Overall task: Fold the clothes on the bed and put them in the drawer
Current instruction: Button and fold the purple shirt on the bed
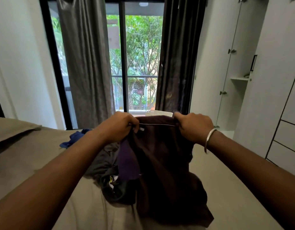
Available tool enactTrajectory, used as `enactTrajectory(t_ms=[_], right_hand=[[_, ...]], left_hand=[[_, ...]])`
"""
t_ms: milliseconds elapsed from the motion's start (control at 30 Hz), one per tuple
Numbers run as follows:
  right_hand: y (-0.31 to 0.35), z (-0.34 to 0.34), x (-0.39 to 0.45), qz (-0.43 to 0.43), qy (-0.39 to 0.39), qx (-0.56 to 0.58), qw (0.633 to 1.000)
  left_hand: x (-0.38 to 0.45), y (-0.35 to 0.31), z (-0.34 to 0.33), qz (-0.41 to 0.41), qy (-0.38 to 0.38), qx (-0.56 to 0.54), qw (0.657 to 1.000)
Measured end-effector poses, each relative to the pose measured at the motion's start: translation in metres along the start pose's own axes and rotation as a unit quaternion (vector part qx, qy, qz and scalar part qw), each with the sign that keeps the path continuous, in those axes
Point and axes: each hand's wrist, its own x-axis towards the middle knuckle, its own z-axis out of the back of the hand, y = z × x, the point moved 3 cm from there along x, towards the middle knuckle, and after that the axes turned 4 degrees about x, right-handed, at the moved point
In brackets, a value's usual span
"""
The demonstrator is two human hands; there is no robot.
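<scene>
Both forearms reach out over the bed (226, 188) — the left hand (117, 126) and right hand (194, 127) each clench a top corner of a dark brown garment (161, 163), stretching its edge taut above the sheet. It hangs down onto a heap of clothes (110, 165) — purple, grey, black. A blue piece (74, 138) lies apart. White drawers (286, 140) stand right.
</scene>
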Motion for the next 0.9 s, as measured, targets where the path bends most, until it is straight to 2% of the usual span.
enactTrajectory(t_ms=[67, 167, 233, 300, 367, 400, 433, 533, 600, 667, 767, 900], right_hand=[[-0.003, 0.013, 0.007, 0.038, -0.026, 0.003, 0.999], [-0.007, 0.029, 0.012, 0.122, -0.02, 0.154, 0.98], [-0.004, 0.042, 0.013, 0.133, 0.011, 0.272, 0.953], [0.0, 0.052, 0.011, 0.106, 0.095, 0.401, 0.905], [0.003, 0.056, 0.009, 0.075, 0.17, 0.485, 0.855], [0.005, 0.059, 0.007, 0.071, 0.194, 0.491, 0.846], [0.008, 0.063, 0.005, 0.082, 0.202, 0.472, 0.854], [0.02, 0.081, 0.002, 0.136, 0.168, 0.342, 0.915], [0.029, 0.092, -0.001, 0.144, 0.145, 0.326, 0.923], [0.04, 0.1, -0.003, 0.158, 0.133, 0.356, 0.911], [0.049, 0.114, -0.004, 0.162, 0.088, 0.485, 0.855], [0.069, 0.148, -0.001, 0.182, -0.028, 0.687, 0.703]], left_hand=[[0.007, -0.003, 0.014, 0.045, 0.043, 0.079, 0.995], [0.009, -0.004, 0.029, 0.119, 0.081, 0.108, 0.984], [0.006, -0.003, 0.037, 0.135, 0.08, -0.006, 0.988], [-0.001, -0.004, 0.044, 0.128, 0.08, -0.137, 0.979], [-0.008, -0.006, 0.049, 0.06, 0.11, -0.142, 0.982], [-0.012, -0.004, 0.049, 0.026, 0.121, -0.133, 0.983], [-0.016, -0.002, 0.049, 0.0, 0.129, -0.137, 0.982], [-0.025, 0.005, 0.052, -0.034, 0.112, -0.182, 0.976], [-0.033, 0.006, 0.057, -0.031, 0.067, -0.226, 0.971], [-0.041, 0.006, 0.064, -0.02, 0.026, -0.288, 0.957], [-0.051, -0.003, 0.08, -0.029, -0.065, -0.377, 0.923], [-0.054, -0.031, 0.118, 0.002, -0.214, -0.561, 0.8]])
